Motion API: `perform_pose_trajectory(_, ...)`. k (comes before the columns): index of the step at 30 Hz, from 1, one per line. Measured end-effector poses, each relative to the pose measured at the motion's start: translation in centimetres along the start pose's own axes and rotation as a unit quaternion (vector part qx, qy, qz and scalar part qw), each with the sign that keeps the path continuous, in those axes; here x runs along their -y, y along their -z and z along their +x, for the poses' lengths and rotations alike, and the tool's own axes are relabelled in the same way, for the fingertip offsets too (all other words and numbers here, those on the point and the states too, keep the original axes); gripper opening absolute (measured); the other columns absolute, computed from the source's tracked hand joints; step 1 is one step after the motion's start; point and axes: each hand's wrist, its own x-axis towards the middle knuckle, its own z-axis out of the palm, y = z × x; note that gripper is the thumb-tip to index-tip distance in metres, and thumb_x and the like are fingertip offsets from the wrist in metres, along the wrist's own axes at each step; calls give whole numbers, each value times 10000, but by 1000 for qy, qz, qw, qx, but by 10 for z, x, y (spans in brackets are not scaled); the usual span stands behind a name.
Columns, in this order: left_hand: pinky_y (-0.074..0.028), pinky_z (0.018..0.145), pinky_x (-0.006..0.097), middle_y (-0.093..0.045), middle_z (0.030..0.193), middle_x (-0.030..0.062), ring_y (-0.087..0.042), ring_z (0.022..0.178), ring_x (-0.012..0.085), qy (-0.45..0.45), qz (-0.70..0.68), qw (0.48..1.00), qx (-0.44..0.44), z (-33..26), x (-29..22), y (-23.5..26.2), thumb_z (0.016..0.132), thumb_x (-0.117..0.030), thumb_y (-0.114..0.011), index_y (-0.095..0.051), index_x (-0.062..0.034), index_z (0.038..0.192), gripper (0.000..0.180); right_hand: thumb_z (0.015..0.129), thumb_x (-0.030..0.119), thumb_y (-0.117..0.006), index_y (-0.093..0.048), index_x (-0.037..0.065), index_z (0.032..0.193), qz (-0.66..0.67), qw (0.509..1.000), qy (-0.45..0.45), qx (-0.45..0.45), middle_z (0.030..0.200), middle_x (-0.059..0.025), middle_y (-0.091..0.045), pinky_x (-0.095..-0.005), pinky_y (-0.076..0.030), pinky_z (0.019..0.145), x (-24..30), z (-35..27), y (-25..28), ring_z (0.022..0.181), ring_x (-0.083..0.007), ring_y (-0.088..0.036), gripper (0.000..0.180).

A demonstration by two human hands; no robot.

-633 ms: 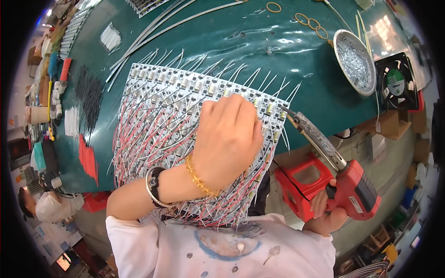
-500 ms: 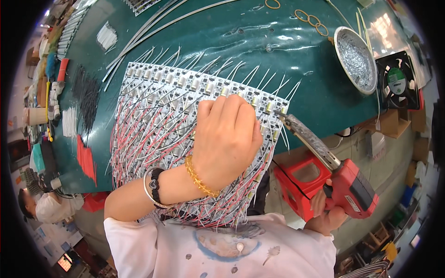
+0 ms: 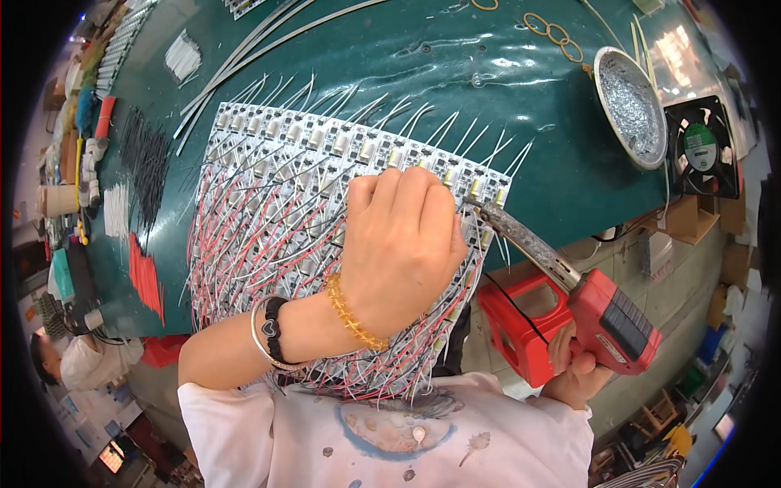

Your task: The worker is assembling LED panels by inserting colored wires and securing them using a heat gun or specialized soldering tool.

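Note:
A large panel of joined circuit boards lies on the table's near edge, bristling with red, white and black wires. Over its right half is my left hand, its fingers curled down in a closed grip; the hand itself hides whatever they hold against the panel. My right hand is wrapped around the handle of a red gun-shaped soldering iron. The iron's grey barrel slants up and left over the panel's right edge, and its tip is close beside my left hand's knuckles. Whether the tip touches a board I cannot tell.
Bundles of black wires, white wires and red wires lie to the left. A metal bowl of silvery material and a black fan stand at the right. Below the edge is a red stool. Another person sits far left.
The soldering iron's tip has moved left across the panel, closer to my left hand. My left hand stays closed in nearly the same place, while the whole view has shifted slightly.

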Motion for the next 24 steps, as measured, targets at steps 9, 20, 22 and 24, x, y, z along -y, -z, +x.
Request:
perform_pose_trajectory(9,-337,719,383,-504,831,78,-502,784,247,2,15,1000,4,-1,-2,-1,631,-20,-664,-482,-69,763,230,798,532,-639,-460,-140,1151,-9,1000,13,-3,453,-6,-455,-218,-333,364,-2,-7,8,342,-92,-417,780)
perform_pose_trajectory(20,-358,672,391,-450,749,113,-459,723,263,-15,53,999,0,-5,-9,6,667,-88,-569,-500,-28,741,118,838,544,-577,-390,-92,1248,14,998,12,-52,460,4,-422,-228,-333,360,0,-11,-7,347,-94,-380,779)
perform_pose_trajectory(22,-379,669,359,-468,759,106,-474,732,234,-72,78,994,17,-5,-7,18,675,-130,-533,-520,-34,737,115,855,546,-550,-331,-63,1305,170,985,8,-33,473,-2,-430,-236,-348,362,-24,-12,15,355,-107,-390,789)
perform_pose_trajectory(24,-394,645,367,-486,777,108,-496,736,250,-47,95,994,-39,-8,12,34,667,-121,-544,-526,-40,741,112,860,547,-541,-301,-50,1332,247,968,-25,33,479,-4,-434,-241,-358,365,-37,-6,27,356,-114,-391,798)
